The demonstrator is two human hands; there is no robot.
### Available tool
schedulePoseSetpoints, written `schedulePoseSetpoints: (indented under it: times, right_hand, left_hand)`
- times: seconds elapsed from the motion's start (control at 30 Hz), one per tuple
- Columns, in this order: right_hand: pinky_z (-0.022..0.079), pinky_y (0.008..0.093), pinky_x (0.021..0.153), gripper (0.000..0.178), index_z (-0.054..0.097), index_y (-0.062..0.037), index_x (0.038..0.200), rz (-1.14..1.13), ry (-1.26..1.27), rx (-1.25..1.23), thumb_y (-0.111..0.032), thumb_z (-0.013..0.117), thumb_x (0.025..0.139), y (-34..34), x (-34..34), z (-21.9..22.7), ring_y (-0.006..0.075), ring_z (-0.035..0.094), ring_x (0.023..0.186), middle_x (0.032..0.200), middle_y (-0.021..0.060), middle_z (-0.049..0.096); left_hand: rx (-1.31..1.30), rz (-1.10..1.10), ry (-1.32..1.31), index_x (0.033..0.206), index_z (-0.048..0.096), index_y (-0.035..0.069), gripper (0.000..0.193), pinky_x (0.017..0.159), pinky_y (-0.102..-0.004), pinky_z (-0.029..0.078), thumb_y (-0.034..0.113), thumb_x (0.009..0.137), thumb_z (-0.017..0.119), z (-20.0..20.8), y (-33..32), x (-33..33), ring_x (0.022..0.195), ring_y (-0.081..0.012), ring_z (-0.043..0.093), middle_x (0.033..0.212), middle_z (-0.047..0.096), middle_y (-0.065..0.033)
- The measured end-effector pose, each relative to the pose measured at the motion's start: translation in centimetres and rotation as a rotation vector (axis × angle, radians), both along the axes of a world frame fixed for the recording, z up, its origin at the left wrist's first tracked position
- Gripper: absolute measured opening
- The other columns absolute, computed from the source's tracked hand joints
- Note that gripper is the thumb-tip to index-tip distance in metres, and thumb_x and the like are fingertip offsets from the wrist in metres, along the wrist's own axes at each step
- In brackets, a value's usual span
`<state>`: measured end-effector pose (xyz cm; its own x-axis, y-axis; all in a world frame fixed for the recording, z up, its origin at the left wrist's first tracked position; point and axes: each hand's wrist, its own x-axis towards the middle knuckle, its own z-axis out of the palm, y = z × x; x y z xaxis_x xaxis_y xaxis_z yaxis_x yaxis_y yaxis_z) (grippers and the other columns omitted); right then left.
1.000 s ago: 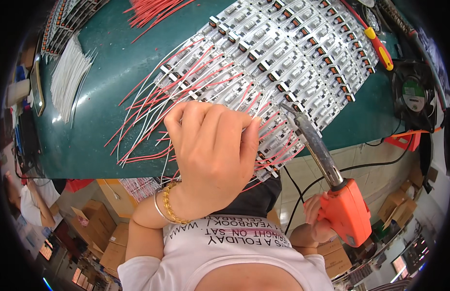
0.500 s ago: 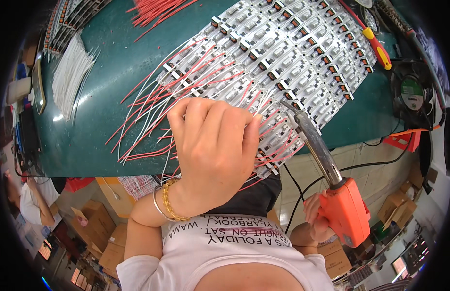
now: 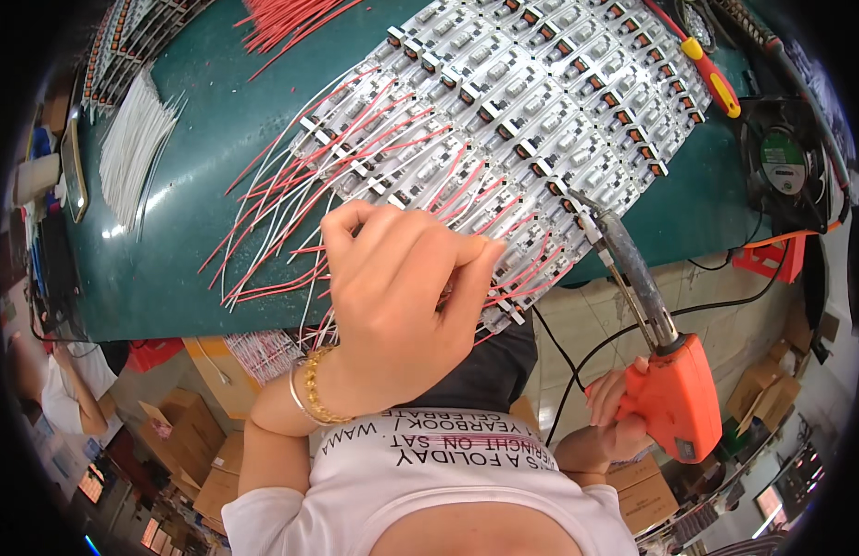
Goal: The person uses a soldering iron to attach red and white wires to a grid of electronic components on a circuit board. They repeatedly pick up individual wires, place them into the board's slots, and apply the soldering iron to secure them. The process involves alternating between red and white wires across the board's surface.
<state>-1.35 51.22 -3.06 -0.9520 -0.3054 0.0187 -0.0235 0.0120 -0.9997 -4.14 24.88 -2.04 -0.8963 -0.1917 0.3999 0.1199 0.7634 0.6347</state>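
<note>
My left hand point(image 3: 402, 278) hovers over the near edge of a panel of small white circuit modules point(image 3: 531, 93). Its thumb and index finger are pinched together; whatever is between them is hidden. Red and white wires point(image 3: 290, 204) fan out leftward from the near rows of modules, and some pass beneath this hand. My right hand point(image 3: 615, 408) is closed around the handle of an orange soldering gun point(image 3: 675, 398). The gun's metal barrel slants up and left, its thin tip point(image 3: 582, 204) at the modules just right of my left fingertips.
A bundle of white wires point(image 3: 138, 153) and a bundle of red wires point(image 3: 290, 18) lie on the green table point(image 3: 207, 120). A red-yellow screwdriver point(image 3: 712, 79) and a black fan point(image 3: 782, 157) are at the right. Cardboard boxes point(image 3: 184, 426) and another person point(image 3: 68, 389) are at the lower left.
My left hand has shifted slightly down, and the white wire ends that showed at its fingertips are out of sight. The soldering gun has moved a little right; the panel has slid slightly left.
</note>
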Motion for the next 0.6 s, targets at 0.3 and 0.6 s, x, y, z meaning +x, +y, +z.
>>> schedulePoseSetpoints:
  times: [0.3, 0.6]
  right_hand:
    - [0.04, 0.0273, 0.052, 0.073, 0.043, -0.0005, 0.101, -0.219, -0.158, 0.054, -0.061, 0.073, 0.071, 0.0, 1.6, 0.1, 0.0124, 0.05, 0.052, 0.061, -0.0007, 0.051]
    - [0.041, 0.0276, 0.061, 0.076, 0.044, -0.002, 0.098, -0.304, -0.214, 0.094, -0.062, 0.077, 0.065, 0.1, 2.3, 0.3, 0.0142, 0.054, 0.068, 0.081, 0.0041, 0.057]
  left_hand:
    - [-0.062, 0.005, -0.042, 0.074, 0.063, 0.007, 0.013, 0.075, -0.0356, 0.035, -0.001, 0.074, 0.073, -0.4, 0.5, -0.1, 0.064, -0.0197, 0.051, 0.068, 0.058, -0.002]
    - [-0.055, -0.022, -0.05, 0.075, 0.063, 0.007, 0.014, 0.075, -0.0356, 0.035, -0.001, 0.073, 0.073, -0.3, 0.5, -0.4, 0.063, -0.0199, 0.05, 0.068, 0.057, -0.0015]
